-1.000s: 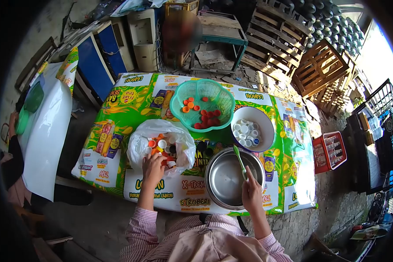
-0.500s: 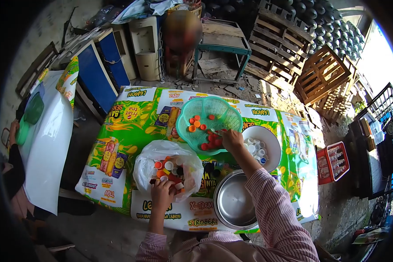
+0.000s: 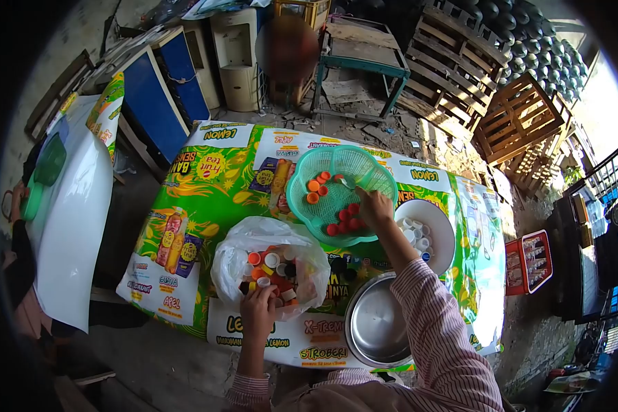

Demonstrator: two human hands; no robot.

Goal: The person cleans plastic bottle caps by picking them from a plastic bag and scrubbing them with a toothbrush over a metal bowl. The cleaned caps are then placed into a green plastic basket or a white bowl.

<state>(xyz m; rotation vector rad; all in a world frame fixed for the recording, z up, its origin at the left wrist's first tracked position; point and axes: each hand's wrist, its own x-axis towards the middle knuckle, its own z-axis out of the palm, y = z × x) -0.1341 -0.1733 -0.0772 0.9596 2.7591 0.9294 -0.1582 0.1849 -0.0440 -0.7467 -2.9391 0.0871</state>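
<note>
My right hand (image 3: pixel 375 209) is closed on a shiny spoon-like utensil (image 3: pixel 348 182) over the green mesh basket (image 3: pixel 302 209). A red cap (image 3: pixel 337 178) is by the utensil's tip. Orange caps (image 3: pixel 313 186) lie at the basket's left and red caps (image 3: pixel 343 223) near its front. My left hand (image 3: pixel 257 309) has its fingers bent together at the near edge of a clear plastic bag (image 3: pixel 230 254) of mixed bottle caps (image 3: pixel 271 261). What its fingertips hold, if anything, is hidden. Right of the basket, a white bowl (image 3: pixel 444 233) holds white caps (image 3: pixel 416 237).
A steel bowl (image 3: pixel 378 323) is near the front edge of the table's printed cover (image 3: pixel 206 158). At left, another person's hand (image 3: pixel 19 199) is beside a green container (image 3: pixel 34 199) near a white sheet (image 3: pixel 82 240). A red crate (image 3: pixel 529 264) stands to the right.
My right hand and the utensil have moved from the red caps toward the back of the basket. My left hand stays at the bag's near edge. The whole view has shifted slightly.
</note>
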